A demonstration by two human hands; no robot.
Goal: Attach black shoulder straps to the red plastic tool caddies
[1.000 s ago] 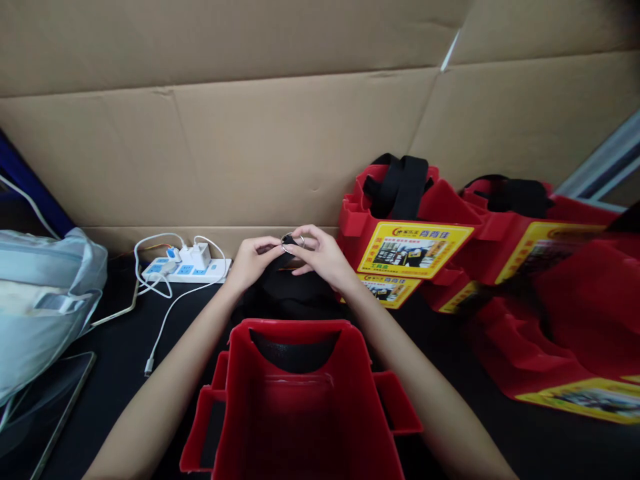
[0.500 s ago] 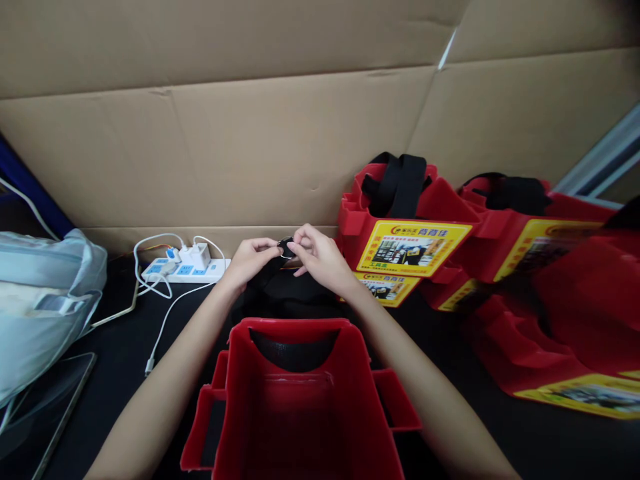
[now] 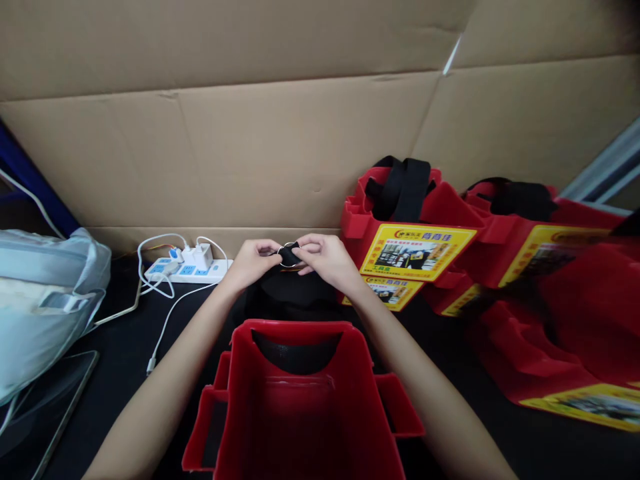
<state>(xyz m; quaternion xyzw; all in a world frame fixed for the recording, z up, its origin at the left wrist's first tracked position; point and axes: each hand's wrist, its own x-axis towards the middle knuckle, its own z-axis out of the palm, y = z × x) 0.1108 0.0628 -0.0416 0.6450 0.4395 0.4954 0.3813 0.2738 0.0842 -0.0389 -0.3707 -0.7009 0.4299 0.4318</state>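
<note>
Just beyond the red plastic tool box (image 3: 310, 328), my two hands meet over a black strap (image 3: 289, 255) with a metal ring (image 3: 287, 265) around it. My left hand (image 3: 254, 261) pinches the ring and strap from the left between thumb and fingers. From the right, my right hand (image 3: 324, 257) pinches the end of the strap. The red box stands open toward me between my forearms, and a black band shows through the slot in its far wall. Black webbing (image 3: 290, 297) lies behind the box, below my hands.
A white power strip (image 3: 213, 271) with chargers and cables lies to the left, near a pale bag (image 3: 47, 313) and a flat glass-like panel (image 3: 47, 400). Stacked red boxes (image 3: 455, 207) with yellow labels stand to the right. A cardboard wall (image 3: 260, 153) rises behind.
My right hand has lowered slightly, and more of the strap and ring shows between my fingers. The whole view has shifted a little; the boxes have stayed in place.
</note>
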